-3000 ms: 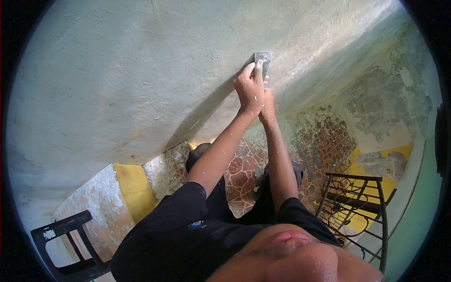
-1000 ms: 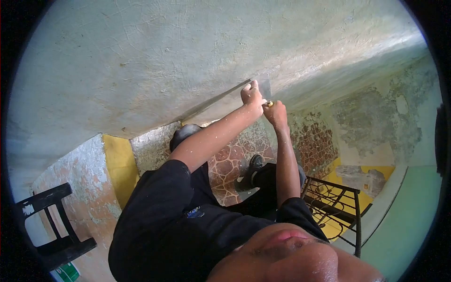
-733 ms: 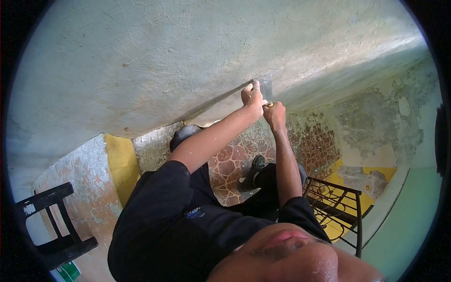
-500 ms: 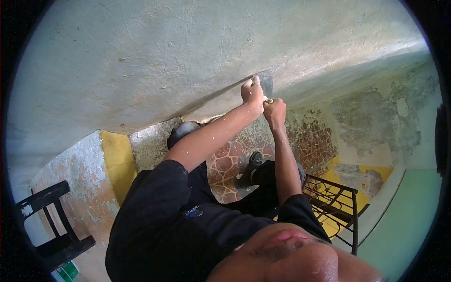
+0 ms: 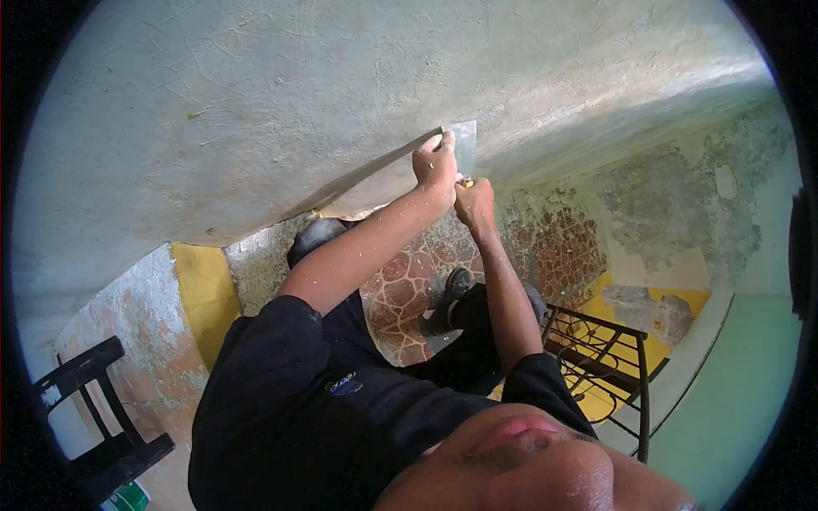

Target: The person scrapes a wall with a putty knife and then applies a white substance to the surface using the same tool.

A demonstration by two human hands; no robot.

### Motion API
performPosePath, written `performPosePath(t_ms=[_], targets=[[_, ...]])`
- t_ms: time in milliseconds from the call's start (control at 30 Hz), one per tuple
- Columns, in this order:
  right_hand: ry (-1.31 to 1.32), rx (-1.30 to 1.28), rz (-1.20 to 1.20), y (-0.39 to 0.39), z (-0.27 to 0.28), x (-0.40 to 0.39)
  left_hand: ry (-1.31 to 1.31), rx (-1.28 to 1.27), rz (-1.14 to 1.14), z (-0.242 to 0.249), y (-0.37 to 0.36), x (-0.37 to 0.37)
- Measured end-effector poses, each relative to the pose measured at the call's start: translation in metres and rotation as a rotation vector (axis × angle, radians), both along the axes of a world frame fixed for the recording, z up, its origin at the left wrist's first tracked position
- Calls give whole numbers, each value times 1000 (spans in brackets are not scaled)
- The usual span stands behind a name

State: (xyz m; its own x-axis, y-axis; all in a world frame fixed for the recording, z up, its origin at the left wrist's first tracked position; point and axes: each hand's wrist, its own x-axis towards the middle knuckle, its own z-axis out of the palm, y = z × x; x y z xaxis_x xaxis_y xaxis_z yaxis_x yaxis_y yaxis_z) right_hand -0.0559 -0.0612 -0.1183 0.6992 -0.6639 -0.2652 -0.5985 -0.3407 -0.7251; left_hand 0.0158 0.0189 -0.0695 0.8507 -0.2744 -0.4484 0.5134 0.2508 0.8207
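Both hands are on a scraper with a wide, flat metal blade (image 5: 465,145), held against the pale, rough wall (image 5: 281,102). My right hand (image 5: 475,204) is closed around its handle, whose yellowish end shows above the fist. Just left of it, my left hand (image 5: 436,166) is closed at the blade's left side, fingers near its upper corner. White flecks dot the left forearm and hand. From the left hand, a dark grey strip (image 5: 366,175) slants down and left along the wall. The fingers partly hide the blade.
Below is a brown stone-patterned floor (image 5: 400,285) with my shoe on it. A black metal rack (image 5: 596,349) stands at the right, beside a light green panel (image 5: 733,409). A black frame (image 5: 111,417) is at lower left, near a yellow-painted wall section (image 5: 204,289). Patchy wall (image 5: 673,204) lies far right.
Both hands and the scraper appear a little further left in view, and the blade looks brighter. The surroundings have shifted slightly too. Both hands keep their hold.
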Motion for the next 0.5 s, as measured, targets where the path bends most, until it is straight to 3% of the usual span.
performPosePath(t_ms=[67,367,500], targets=[[4,34,-5,0,-2,-2,-8,17,27,5,-1,-3],[-133,623,27,27,9,-3,-178,54,61,-3,2,-2],[-112,662,-29,39,15,4,-231,143,36,0,7,1]])
